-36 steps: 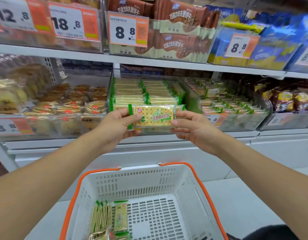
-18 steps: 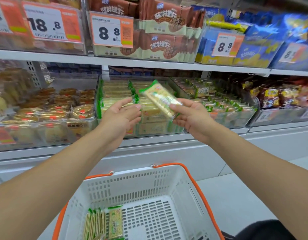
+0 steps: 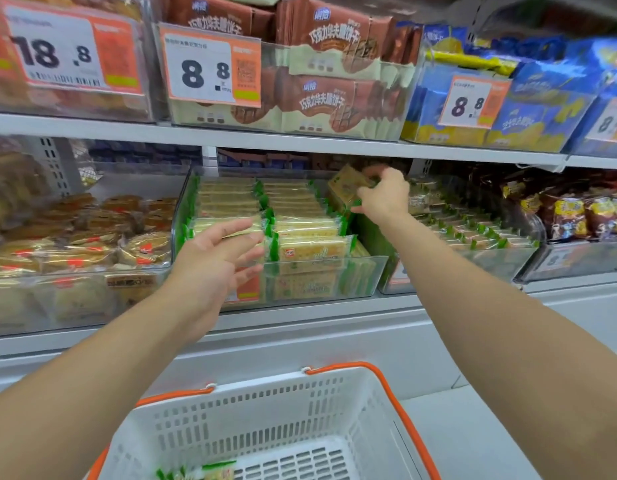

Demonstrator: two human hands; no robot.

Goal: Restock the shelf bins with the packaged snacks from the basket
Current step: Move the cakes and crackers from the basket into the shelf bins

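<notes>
Right grip pinching cracker pack over bin — left grip spread, empty.

Two white shelves are seen, one above the other; clear bins of green cracker packs are set on the lower; brown biscuit packs are binned on the upper.
</notes>
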